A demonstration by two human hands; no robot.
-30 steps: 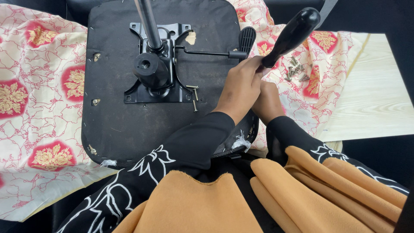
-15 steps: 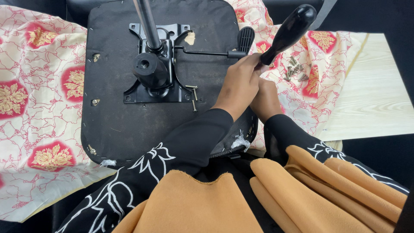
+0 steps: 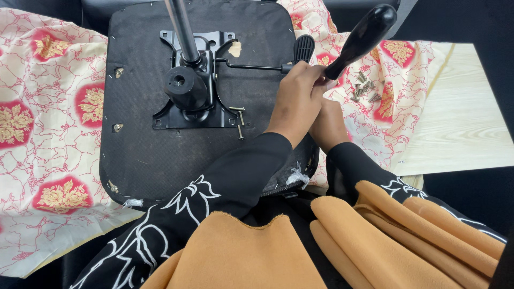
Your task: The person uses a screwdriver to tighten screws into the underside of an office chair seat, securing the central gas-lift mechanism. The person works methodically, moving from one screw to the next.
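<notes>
The left hand [image 3: 297,101] gripped a black tool handle [image 3: 361,37] above the upturned chair seat [image 3: 160,160]; the right hand [image 3: 327,126] sat half-hidden beneath, its grip unclear. A slip could have scattered the loose screws [image 3: 364,91] nearby.

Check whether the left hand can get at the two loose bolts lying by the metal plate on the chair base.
Probably yes. The left hand grips the black tool handle just right of the bolts, which lie uncovered on the chair base with nothing between. It would have to let go of the handle first.
</notes>
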